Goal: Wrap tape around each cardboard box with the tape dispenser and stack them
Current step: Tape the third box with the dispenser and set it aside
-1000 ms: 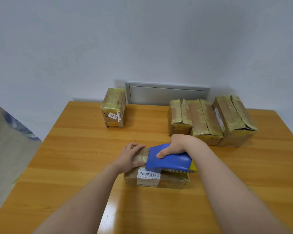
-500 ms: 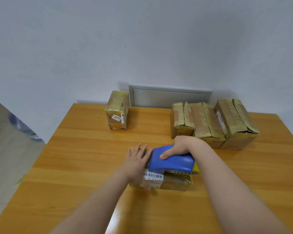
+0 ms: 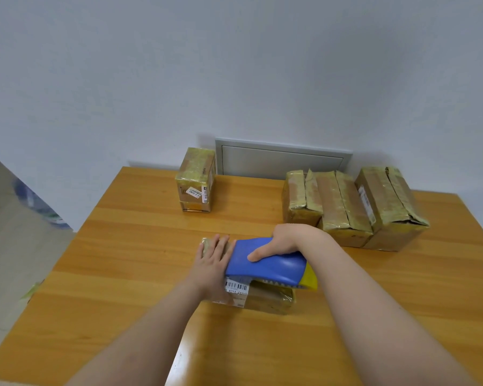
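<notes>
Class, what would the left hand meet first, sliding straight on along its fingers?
Way looks free: only table ahead of the left hand; the upright box probably sits left of its line.

Wooden table (image 3: 129,246), taped cardboard boxes (image 3: 343,210) on it

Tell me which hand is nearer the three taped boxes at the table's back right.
Right. The right hand, gripping the tape dispenser, sits just in front of the three taped boxes; the left hand lies flat on the near box, farther to their left.
</notes>
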